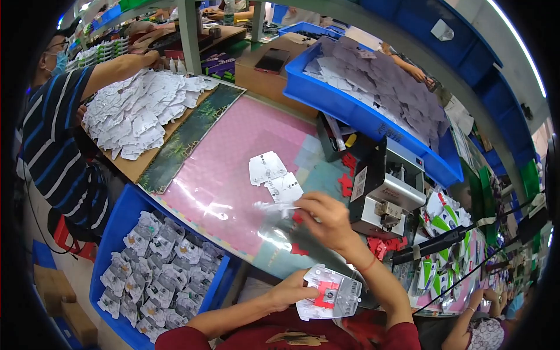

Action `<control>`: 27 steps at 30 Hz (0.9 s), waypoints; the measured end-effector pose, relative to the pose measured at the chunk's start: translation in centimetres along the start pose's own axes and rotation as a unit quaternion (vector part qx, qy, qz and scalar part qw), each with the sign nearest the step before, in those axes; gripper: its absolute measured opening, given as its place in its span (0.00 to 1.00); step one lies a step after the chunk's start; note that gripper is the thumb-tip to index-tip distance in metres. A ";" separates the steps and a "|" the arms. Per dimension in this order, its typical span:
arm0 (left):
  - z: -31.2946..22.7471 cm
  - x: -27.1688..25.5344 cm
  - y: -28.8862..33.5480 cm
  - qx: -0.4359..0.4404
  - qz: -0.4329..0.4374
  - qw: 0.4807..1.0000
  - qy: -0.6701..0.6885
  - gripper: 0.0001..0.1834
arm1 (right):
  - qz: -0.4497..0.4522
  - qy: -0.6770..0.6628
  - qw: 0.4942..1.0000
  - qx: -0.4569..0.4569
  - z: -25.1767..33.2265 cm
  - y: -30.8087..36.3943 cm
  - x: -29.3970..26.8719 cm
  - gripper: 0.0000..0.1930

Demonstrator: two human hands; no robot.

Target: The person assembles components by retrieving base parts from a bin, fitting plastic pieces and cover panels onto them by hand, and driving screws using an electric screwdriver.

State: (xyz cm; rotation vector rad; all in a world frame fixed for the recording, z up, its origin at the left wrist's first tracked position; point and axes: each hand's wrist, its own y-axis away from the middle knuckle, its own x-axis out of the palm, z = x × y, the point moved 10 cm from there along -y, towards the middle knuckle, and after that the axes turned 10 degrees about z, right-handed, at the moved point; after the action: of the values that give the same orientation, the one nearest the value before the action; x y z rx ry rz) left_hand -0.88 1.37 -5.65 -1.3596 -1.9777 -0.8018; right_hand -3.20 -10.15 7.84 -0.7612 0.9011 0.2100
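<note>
Two white cards (275,177) lie loose beyond the right hand (325,219), which pinches clear film (279,224), while the left hand (290,290) grips a red-centred blister pack (329,298), unfinished.

At lower centre, the left hand (290,290) has a grip on a clear plastic blister shell with a red insert (328,299); the right hand (326,221) pinches a clear plastic bag (279,224) over the pink-matted desk (227,169).
</note>
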 end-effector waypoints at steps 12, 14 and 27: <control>-4.4 -2.0 -0.7 0.078 -0.144 0.986 -0.038 0.21 | -0.150 -0.551 0.713 0.407 -3.3 16.7 -4.3 0.26; -4.5 -1.9 -1.2 0.097 -0.159 0.981 -0.046 0.20 | -0.163 -0.561 0.702 0.408 -2.6 17.9 -4.5 0.27; -3.6 0.4 -3.6 0.077 -0.132 0.984 -0.086 0.20 | -0.124 -0.580 0.688 0.418 -0.9 20.8 -4.5 0.23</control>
State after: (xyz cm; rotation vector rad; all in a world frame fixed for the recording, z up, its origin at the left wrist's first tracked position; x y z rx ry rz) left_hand -3.89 -2.14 -3.55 -1.1243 -2.3388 -0.6484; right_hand -16.28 4.88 0.38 0.2093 -0.3849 -0.0080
